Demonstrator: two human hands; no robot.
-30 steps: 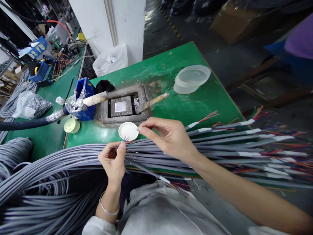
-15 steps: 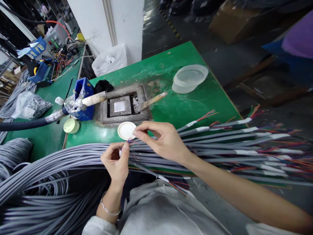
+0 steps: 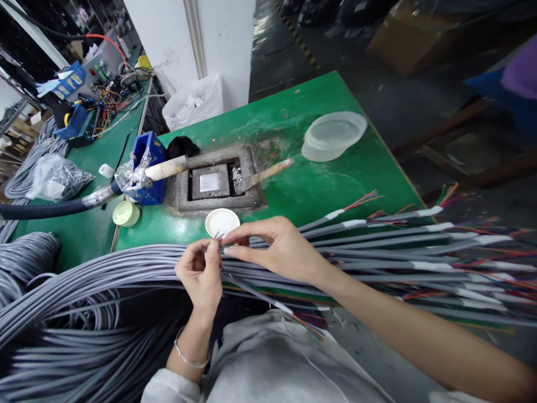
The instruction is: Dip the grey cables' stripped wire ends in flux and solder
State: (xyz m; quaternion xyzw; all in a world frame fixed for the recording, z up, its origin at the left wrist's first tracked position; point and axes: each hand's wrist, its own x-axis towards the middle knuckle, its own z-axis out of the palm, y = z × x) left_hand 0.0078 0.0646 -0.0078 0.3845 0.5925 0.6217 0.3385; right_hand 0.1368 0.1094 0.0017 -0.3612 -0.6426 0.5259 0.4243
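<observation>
My left hand [image 3: 200, 274] is closed in a pinch on thin coloured wires [image 3: 217, 237], whose bare-looking ends poke up above the thumb. From the right, my right hand [image 3: 279, 246] meets them, its index finger and thumb bent together in a loose pinch by the left fingertips. What lies between those right fingers is too small to make out. Beneath both hands runs a thick bundle of grey cables [image 3: 146, 263]. A round white dish [image 3: 223, 220] sits just beyond the fingertips. One cable with fanned coloured wires [image 3: 308, 324] hangs near my lap.
A framed pot with a shiny square surface [image 3: 209, 182] is set in the green table [image 3: 335, 190], a scraper [image 3: 272, 170] beside it. A hose nozzle [image 3: 165, 168] rests against a blue bin [image 3: 153, 193]. A clear plastic tub [image 3: 333, 137] stands at the right.
My right hand has come down and left, its fingertips now close against the left ones. My left hand keeps its pinch on the wires. The whole view has shifted slightly.
</observation>
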